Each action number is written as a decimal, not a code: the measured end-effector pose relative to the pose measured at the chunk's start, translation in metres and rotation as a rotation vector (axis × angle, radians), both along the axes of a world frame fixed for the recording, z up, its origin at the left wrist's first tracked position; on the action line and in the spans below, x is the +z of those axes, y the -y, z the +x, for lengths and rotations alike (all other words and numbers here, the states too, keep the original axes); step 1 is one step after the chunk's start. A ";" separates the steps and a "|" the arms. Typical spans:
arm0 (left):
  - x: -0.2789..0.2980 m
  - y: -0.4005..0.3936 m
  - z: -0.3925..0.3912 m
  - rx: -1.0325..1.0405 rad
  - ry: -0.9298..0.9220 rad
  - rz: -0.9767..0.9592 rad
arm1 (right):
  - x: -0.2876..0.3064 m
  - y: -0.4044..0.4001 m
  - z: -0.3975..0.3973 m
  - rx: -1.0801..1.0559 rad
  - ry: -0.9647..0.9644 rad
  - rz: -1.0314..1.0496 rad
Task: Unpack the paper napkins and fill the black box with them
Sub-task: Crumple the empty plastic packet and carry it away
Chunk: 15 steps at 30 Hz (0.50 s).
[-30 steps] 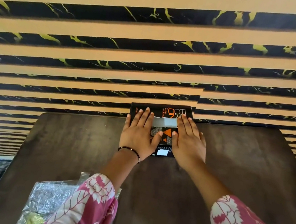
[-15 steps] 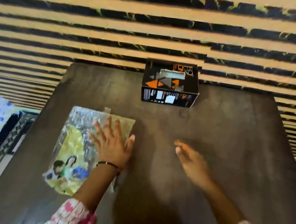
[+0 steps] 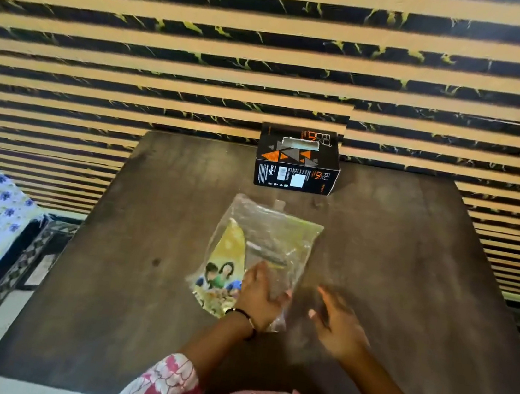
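While the dark table [image 3: 390, 280] fills my view, the black box [image 3: 298, 159] stands at its far edge, well apart from the sealed napkin pack [image 3: 255, 246] lying nearer me. My left hand [image 3: 259, 296] presses flat on the pack; my right hand [image 3: 338, 323] hovers beside it, fingers spread, empty. I judge unpacking is just starting: next, tear the wrapper.

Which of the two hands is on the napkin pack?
The left hand, with the black wristband, rests on the pack; the right hand is beside it, off the pack.
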<state>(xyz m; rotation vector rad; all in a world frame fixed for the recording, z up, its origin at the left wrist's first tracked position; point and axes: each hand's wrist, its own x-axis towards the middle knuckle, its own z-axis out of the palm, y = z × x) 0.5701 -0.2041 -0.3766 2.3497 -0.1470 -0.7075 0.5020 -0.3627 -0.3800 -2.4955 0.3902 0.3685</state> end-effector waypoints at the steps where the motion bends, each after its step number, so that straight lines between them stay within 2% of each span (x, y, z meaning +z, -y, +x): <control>1: 0.002 -0.002 0.001 -0.014 0.043 -0.031 | 0.001 0.001 -0.003 0.028 -0.014 -0.040; 4: -0.008 -0.031 0.015 0.065 0.186 -0.021 | 0.001 -0.002 -0.005 0.012 -0.003 -0.057; 7: -0.022 -0.069 0.035 0.162 0.234 0.211 | 0.000 -0.014 -0.003 0.011 0.020 -0.035; 9: -0.024 -0.083 0.038 0.205 0.222 0.242 | -0.003 -0.025 -0.002 0.031 0.029 -0.028; 12: -0.023 -0.082 0.024 0.130 0.196 0.195 | -0.006 -0.042 0.002 0.053 0.068 -0.028; 15: -0.027 -0.068 0.002 -0.011 0.227 0.267 | -0.004 -0.054 0.007 0.099 0.044 -0.024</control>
